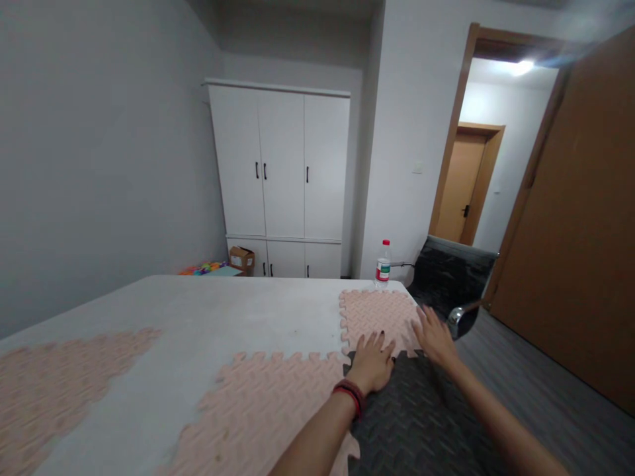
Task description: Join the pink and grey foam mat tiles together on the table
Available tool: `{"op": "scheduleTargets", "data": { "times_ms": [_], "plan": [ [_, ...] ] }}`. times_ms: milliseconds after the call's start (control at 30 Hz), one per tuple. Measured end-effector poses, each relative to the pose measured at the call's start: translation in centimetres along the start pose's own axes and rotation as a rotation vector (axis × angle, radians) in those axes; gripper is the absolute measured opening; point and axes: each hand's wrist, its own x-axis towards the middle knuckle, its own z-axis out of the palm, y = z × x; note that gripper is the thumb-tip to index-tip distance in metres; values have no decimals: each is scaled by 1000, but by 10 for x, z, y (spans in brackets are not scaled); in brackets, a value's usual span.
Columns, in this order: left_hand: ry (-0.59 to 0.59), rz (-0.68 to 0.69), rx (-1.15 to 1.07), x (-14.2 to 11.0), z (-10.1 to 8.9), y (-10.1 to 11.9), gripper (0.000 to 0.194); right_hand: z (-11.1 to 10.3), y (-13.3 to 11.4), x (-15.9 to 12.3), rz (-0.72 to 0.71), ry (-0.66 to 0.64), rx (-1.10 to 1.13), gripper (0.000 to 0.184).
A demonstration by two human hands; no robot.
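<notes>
My left hand (pixel 373 362) lies flat, fingers spread, on the seam where a dark grey foam mat tile (pixel 417 416) meets a pink foam tile (pixel 380 316) at the far right of the table. My right hand (pixel 435 334) presses flat on the same seam, a little further right, near the table's edge. A red and black band is on my left wrist. Another pink tile (pixel 262 410) adjoins the grey one on its left. Neither hand holds anything.
The white table (pixel 208 317) carries a third pink tile (pixel 54 383) at the left and a water bottle (pixel 382 264) at its far right corner. A black chair (pixel 454 277) stands beyond the right edge. White wardrobe, cardboard box and open brown door lie behind.
</notes>
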Motion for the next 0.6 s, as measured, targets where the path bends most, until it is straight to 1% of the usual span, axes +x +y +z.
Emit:
{"op": "scheduleTargets", "data": {
  "times_ms": [67, 133, 233, 267, 333, 367, 433, 467, 500, 533, 600],
  "plan": [
    [-33, -8, -32, -4, 7, 5, 50, 18, -9, -6, 28, -145, 2, 61],
    [-51, -30, -55, -9, 4, 12, 49, 31, -14, -14, 25, -202, 1, 63],
    [-69, -78, -73, -20, -15, 30, 49, 34, -15, -23, 2, -232, -7, 60],
    [-84, -81, -77, -27, -24, 37, 49, 33, -15, -25, -8, -240, -13, 60],
    [-137, -44, -94, -47, -44, 45, 44, 33, -14, -26, -7, -223, -3, 64],
    [-170, -4, -107, -62, -56, 46, 40, 34, -13, -26, -3, -205, 12, 68],
    [-215, 86, -165, -101, -81, 41, 32, 38, -10, -26, 9, -154, 63, 74],
    [-216, 92, -196, -125, -94, 34, 31, 39, -8, -26, 2, -140, 79, 76],
    [-198, 61, -225, -152, -109, 24, 31, 39, -7, -25, -8, -129, 89, 76],
    [-169, -20, -238, -180, -123, 10, 32, 39, -5, -26, -24, -129, 88, 75],
    [-87, -331, -142, -238, -149, -26, 29, 38, -5, -26, -61, -87, 86, 71]
  ]
}}
